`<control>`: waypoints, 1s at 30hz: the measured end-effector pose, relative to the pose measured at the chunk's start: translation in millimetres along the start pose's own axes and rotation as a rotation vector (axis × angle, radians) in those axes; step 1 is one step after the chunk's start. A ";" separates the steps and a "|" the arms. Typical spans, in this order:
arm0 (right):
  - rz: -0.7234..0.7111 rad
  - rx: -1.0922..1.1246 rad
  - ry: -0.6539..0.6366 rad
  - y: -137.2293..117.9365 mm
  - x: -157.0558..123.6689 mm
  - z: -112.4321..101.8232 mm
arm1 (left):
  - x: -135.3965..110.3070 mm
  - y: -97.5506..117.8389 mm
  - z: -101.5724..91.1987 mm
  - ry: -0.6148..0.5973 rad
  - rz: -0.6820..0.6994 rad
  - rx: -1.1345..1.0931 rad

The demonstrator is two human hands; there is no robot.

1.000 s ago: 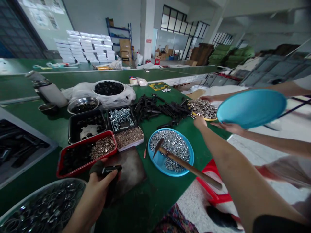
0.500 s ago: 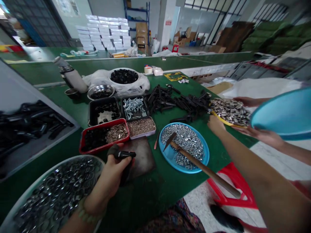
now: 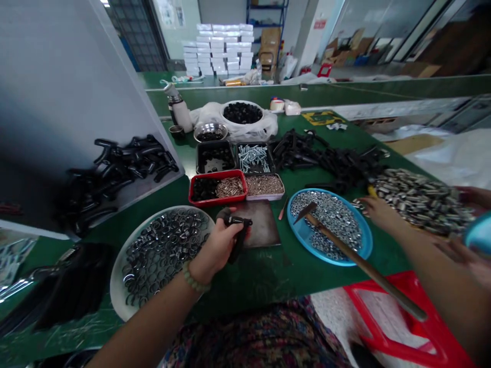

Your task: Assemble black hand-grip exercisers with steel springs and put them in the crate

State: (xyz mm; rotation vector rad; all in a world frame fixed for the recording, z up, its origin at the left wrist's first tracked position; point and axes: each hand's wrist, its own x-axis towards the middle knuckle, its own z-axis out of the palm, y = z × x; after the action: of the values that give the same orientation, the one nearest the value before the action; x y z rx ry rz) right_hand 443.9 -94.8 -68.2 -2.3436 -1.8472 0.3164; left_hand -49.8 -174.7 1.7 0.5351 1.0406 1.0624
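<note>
My left hand [image 3: 218, 245] is closed around a black plastic handle-shaped part [image 3: 238, 243], held over a dark square metal plate [image 3: 264, 225]. My right hand [image 3: 379, 212] is at the near left side of a heaped tray of metal sleeves [image 3: 422, 199]; a bit of yellow edge shows above it. A few small metal pieces [image 3: 358, 205] lie by its fingertips, which are too blurred to show a grip. Between my hands sits a blue tray of metal nuts [image 3: 333, 220], with a wooden-handled hammer [image 3: 355, 255] lying across it.
A co-worker's hands [image 3: 470, 253] and a blue basin [image 3: 479, 232] are at the right edge. A white basin of metal rings [image 3: 164, 255] stands left. Behind are a red bin [image 3: 218, 201], silver screws [image 3: 253, 158] and black parts [image 3: 326, 158]. A red stool [image 3: 406, 337] stands below.
My view has swung left, so the table appears shifted right. The co-worker's blue basin is now mostly out of view, and the sleeve heap looks larger. My left hand still holds the black part.
</note>
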 end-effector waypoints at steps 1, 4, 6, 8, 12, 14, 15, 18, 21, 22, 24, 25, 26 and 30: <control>-0.004 -0.022 0.006 -4.6 -2.7 -1.4 | -0.9 -1.0 -0.7 0.002 0.009 0.015; -0.012 -0.067 -0.008 -13.5 -11.7 -4.9 | -3.8 -3.2 -0.2 0.051 0.037 0.068; 0.011 -0.088 -0.018 -15.9 -16.2 -5.0 | -4.8 -4.2 0.6 0.094 0.055 0.115; 0.020 -0.111 -0.003 -17.1 -18.7 -3.4 | -4.8 -5.0 1.3 0.113 0.066 0.145; 0.008 -0.147 0.028 -20.8 -21.6 -0.2 | -5.2 -5.8 4.1 0.119 0.064 0.146; -0.010 -0.155 0.015 -22.9 -21.7 -0.6 | -5.1 -5.9 6.0 0.119 0.063 0.150; -0.025 -0.157 0.002 -23.9 -21.0 -1.3 | -4.8 -5.9 6.9 0.121 0.060 0.155; -0.066 -0.169 -0.042 -27.1 -15.5 -3.9 | -3.1 -6.6 9.3 0.134 0.043 0.159; -0.067 -0.185 -0.071 -34.3 -4.8 -6.5 | -1.4 -8.5 11.6 0.120 0.019 0.131; -0.060 -0.187 -0.077 -38.2 -0.2 -7.8 | -1.1 -9.2 12.2 0.109 0.011 0.124; -0.044 -0.181 -0.083 -48.0 8.7 -12.3 | -0.9 -9.9 13.0 0.092 0.003 0.116; -0.037 -0.172 -0.078 -53.3 11.8 -15.7 | -1.1 -9.9 12.8 0.092 0.000 0.115; -0.031 -0.161 -0.062 -58.2 12.8 -19.6 | -1.4 -9.6 12.1 0.094 0.000 0.113; 0.014 -0.104 0.075 -62.0 -20.7 -34.1 | -2.8 -6.8 3.7 0.107 0.003 0.080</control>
State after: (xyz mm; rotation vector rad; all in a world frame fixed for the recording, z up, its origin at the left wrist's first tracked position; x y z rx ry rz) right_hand 389.5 -99.6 -18.7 -2.4003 -1.8560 0.1352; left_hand -43.8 -179.8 -0.8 0.5489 1.1805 1.0651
